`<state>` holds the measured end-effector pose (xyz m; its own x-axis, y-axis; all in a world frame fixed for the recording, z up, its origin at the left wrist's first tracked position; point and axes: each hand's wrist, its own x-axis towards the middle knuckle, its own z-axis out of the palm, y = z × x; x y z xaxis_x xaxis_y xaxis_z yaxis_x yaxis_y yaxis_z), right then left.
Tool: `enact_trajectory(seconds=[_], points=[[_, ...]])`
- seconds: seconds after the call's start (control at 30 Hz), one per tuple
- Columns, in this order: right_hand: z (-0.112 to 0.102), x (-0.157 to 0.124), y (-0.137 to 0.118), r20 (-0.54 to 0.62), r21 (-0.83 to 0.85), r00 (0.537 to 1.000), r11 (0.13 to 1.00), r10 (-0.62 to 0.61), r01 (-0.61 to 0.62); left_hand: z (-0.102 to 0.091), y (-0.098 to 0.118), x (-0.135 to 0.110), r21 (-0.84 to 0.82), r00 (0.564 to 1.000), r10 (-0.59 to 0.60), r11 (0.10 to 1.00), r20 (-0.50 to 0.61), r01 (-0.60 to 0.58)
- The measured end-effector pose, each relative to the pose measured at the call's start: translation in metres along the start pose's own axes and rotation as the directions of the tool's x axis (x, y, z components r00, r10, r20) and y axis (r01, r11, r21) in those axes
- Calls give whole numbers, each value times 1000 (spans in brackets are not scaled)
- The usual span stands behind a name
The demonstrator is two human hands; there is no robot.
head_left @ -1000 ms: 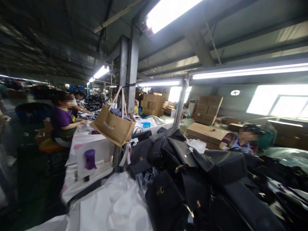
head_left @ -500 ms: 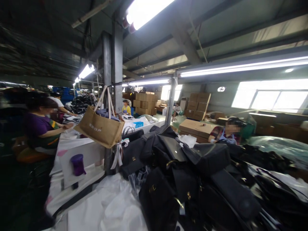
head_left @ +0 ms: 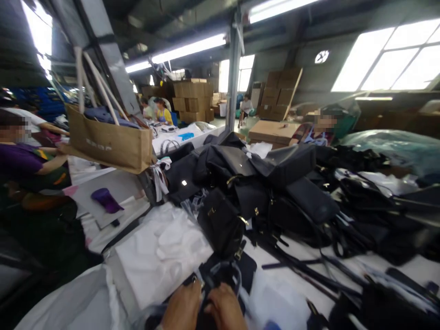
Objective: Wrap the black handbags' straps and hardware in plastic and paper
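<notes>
My left hand and my right hand are side by side at the bottom centre, fingers curled down onto a black bag. Its upper part shows beyond my knuckles, with greyish loops between and beside the hands. Both fingertips are hidden, and so is the bag's lower part. Just beyond stands a black backpack with gold-coloured hardware, at the front of a heap of similar black bags. Crumpled white wrapping lies to the left, and a translucent plastic bag to the right.
A tan tote hangs from a metal post at left, above a purple cup-like container. Black straps trail over the white tabletop on the right. Co-workers sit at left, behind the tables and beyond the heap. Cardboard boxes are stacked farther back.
The view has tilted down and turned right. Both my hands and the black bag under them now show at the bottom; they were out of sight before.
</notes>
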<state>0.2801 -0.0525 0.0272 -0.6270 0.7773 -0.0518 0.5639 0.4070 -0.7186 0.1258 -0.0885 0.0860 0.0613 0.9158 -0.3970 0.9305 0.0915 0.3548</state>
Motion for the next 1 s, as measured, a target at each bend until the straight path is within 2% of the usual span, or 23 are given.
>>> enact_trajectory(seconds=[0.1,0.2,0.3,0.4,0.5,0.63,0.8,0.9,1.0], points=[[13,-4,-2,-55,61,998,998,-31,34,12,1,9,141,995,95,986,-41,-88],[11,-4,4,-46,96,998,994,-51,55,16,2,16,193,992,129,973,-11,-124],[6,-9,16,-90,151,996,988,-25,39,16,-3,22,180,991,127,975,30,-130],[6,-14,26,-161,153,985,988,58,-33,17,-9,27,145,994,104,983,41,-109],[12,-13,28,-140,131,987,990,78,-60,21,-10,33,129,992,104,985,65,-111],[22,-5,26,-129,166,990,986,48,-26,24,-3,41,146,992,110,982,70,-119],[18,-5,29,-130,222,990,975,49,-19,21,-2,47,160,987,98,980,125,-118],[7,-15,39,-251,218,961,974,115,-60,16,-13,44,130,990,77,987,118,-93],[-2,-27,49,-407,235,881,959,243,-156,11,-26,42,47,997,22,999,69,-25]])
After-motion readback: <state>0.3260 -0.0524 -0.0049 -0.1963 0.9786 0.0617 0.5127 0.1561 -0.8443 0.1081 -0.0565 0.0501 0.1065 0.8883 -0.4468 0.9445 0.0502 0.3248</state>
